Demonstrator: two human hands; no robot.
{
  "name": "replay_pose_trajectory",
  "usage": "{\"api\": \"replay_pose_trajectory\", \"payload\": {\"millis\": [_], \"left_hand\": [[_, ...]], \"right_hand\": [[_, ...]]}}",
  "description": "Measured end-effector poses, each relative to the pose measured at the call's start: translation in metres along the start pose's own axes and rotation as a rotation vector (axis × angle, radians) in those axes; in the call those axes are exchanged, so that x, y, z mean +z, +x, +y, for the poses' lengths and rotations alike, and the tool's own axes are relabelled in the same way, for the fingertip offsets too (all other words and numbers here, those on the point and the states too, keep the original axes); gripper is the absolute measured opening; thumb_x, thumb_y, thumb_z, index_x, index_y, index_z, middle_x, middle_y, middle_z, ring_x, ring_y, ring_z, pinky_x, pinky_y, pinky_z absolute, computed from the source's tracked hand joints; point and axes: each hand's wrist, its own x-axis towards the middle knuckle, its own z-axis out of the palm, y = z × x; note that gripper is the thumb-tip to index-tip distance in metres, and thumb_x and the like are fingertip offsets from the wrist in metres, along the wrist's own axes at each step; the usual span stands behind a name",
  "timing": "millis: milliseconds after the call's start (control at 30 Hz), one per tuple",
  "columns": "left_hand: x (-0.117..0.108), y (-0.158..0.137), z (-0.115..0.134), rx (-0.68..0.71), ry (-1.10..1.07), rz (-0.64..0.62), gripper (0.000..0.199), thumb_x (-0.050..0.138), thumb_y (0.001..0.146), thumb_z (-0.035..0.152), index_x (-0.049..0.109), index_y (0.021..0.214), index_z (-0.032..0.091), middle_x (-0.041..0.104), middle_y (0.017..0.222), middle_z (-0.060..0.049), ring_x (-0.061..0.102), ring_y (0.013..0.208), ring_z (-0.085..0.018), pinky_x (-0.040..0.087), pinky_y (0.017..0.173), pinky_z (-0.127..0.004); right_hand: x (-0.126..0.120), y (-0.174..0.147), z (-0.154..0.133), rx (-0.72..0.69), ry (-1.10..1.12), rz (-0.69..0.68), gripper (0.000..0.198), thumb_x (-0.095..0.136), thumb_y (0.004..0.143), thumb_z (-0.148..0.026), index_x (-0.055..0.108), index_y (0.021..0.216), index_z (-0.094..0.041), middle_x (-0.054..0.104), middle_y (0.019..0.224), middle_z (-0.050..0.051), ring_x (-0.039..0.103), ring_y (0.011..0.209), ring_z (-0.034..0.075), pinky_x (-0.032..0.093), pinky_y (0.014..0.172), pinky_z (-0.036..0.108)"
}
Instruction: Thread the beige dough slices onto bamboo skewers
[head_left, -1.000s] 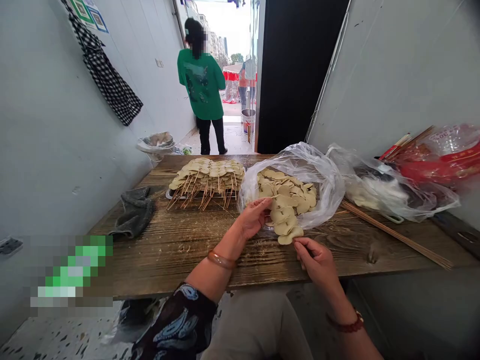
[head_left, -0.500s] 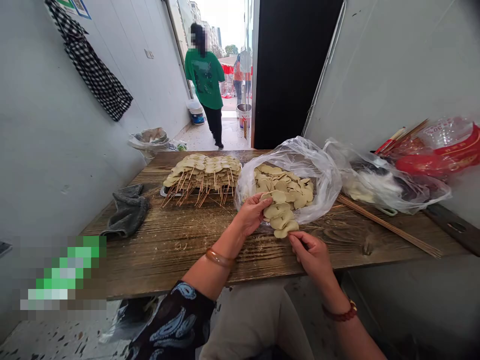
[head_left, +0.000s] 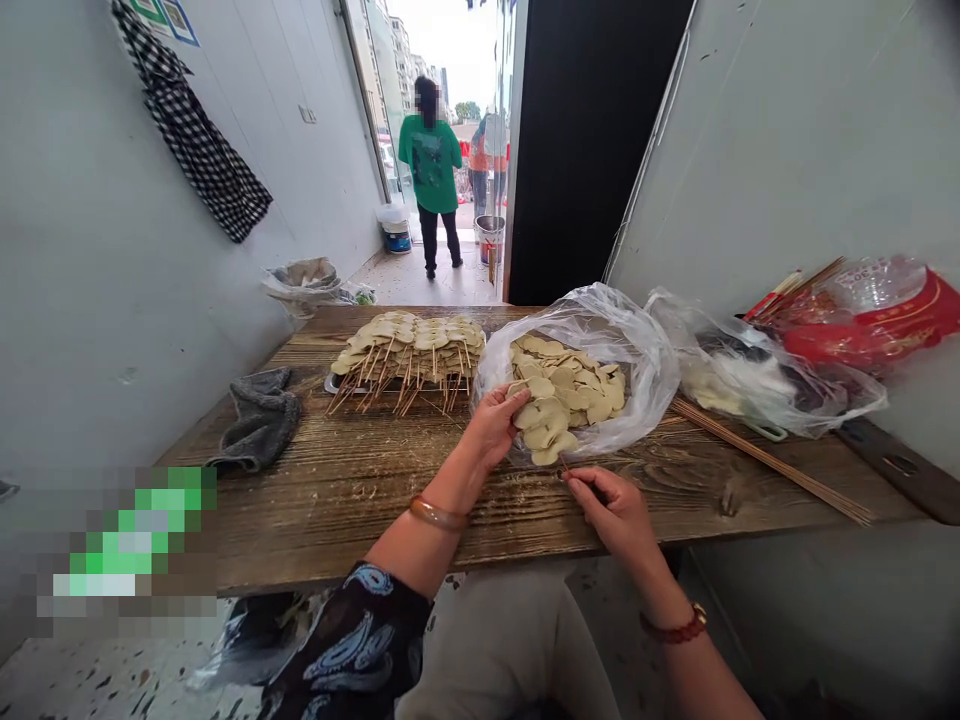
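Note:
Thin, pale beige round slices (head_left: 546, 425) are threaded in an overlapping row on a skewer. My left hand (head_left: 491, 428) pinches the upper end of this row, thumb on top. Below it, my right hand (head_left: 609, 508) is closed on the bare lower end of the skewer (head_left: 564, 463). Just behind the hands, an open clear plastic bag (head_left: 651, 375) holds a heap of loose slices (head_left: 581, 375). To the left, a pile of filled skewers (head_left: 420, 345) lies on a metal tray (head_left: 331, 383), sticks pointing toward me.
Bare skewers (head_left: 780, 462) lie on the wooden table (head_left: 360, 510) at right, near a dark handle-like piece (head_left: 896, 465) and plastic bags (head_left: 772, 375). A grey cloth (head_left: 259, 420) rests at left. A person in a green shirt (head_left: 431, 165) stands by the doorway.
My right hand has drawn slightly down and left, and a short stretch of bare stick now shows below the slices. The person in green has moved farther off toward the doorway.

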Motion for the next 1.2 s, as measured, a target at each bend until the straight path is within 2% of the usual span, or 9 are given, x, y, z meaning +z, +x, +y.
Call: {"api": "replay_pose_trajectory", "payload": {"millis": [133, 267, 467, 633, 933, 1200], "left_hand": [[-0.001, 0.0, 0.0, -0.023, -0.004, -0.06, 0.04, 0.079, 0.059, 0.036, 0.065, 0.09, 0.015, 0.066, 0.075, -0.002, 0.059, 0.06, -0.01, 0.048, 0.056, -0.022], [0.001, -0.002, -0.004, -0.091, -0.011, -0.118, 0.042, 0.074, 0.065, 0.044, 0.064, 0.093, 0.015, 0.067, 0.08, -0.006, 0.061, 0.063, -0.012, 0.05, 0.059, -0.025], [0.009, -0.01, -0.014, -0.202, 0.124, -0.316, 0.041, 0.078, 0.061, 0.038, 0.065, 0.089, 0.013, 0.066, 0.083, -0.006, 0.061, 0.068, -0.012, 0.05, 0.064, -0.025], [0.014, -0.012, -0.023, -0.195, 0.205, -0.301, 0.036, 0.082, 0.056, 0.032, 0.065, 0.079, 0.011, 0.061, 0.071, -0.001, 0.053, 0.056, -0.007, 0.043, 0.057, -0.021], [0.017, -0.013, -0.029, -0.2, 0.23, -0.234, 0.034, 0.082, 0.054, 0.033, 0.067, 0.073, 0.009, 0.062, 0.067, -0.002, 0.051, 0.056, -0.008, 0.04, 0.057, -0.022], [0.017, -0.014, -0.027, -0.187, 0.351, -0.323, 0.031, 0.079, 0.057, 0.035, 0.066, 0.069, 0.009, 0.059, 0.059, -0.001, 0.048, 0.052, -0.006, 0.035, 0.052, -0.02]], "right_hand": [[-0.001, 0.0, 0.002, 0.025, 0.038, 0.012, 0.028, 0.055, 0.083, -0.039, 0.071, 0.084, -0.017, 0.065, 0.07, 0.004, 0.052, 0.051, 0.011, 0.04, 0.044, 0.021], [-0.001, -0.001, 0.005, 0.081, 0.163, 0.086, 0.027, 0.056, 0.083, -0.039, 0.069, 0.088, -0.016, 0.057, 0.062, -0.001, 0.047, 0.048, 0.009, 0.039, 0.044, 0.021], [0.003, 0.0, 0.006, 0.124, 0.247, 0.212, 0.028, 0.057, 0.082, -0.04, 0.068, 0.091, -0.016, 0.056, 0.062, -0.002, 0.045, 0.047, 0.009, 0.037, 0.045, 0.021], [0.003, 0.001, 0.005, 0.116, 0.209, 0.25, 0.028, 0.057, 0.083, -0.04, 0.068, 0.092, -0.015, 0.059, 0.066, 0.0, 0.046, 0.048, 0.009, 0.038, 0.048, 0.021], [0.003, 0.001, 0.003, 0.105, 0.186, 0.231, 0.025, 0.057, 0.084, -0.038, 0.068, 0.09, -0.016, 0.054, 0.06, -0.003, 0.047, 0.048, 0.009, 0.038, 0.048, 0.022], [0.003, 0.002, 0.002, 0.104, 0.16, 0.228, 0.025, 0.057, 0.084, -0.038, 0.068, 0.087, -0.016, 0.054, 0.06, -0.002, 0.047, 0.047, 0.009, 0.039, 0.047, 0.022]]}}
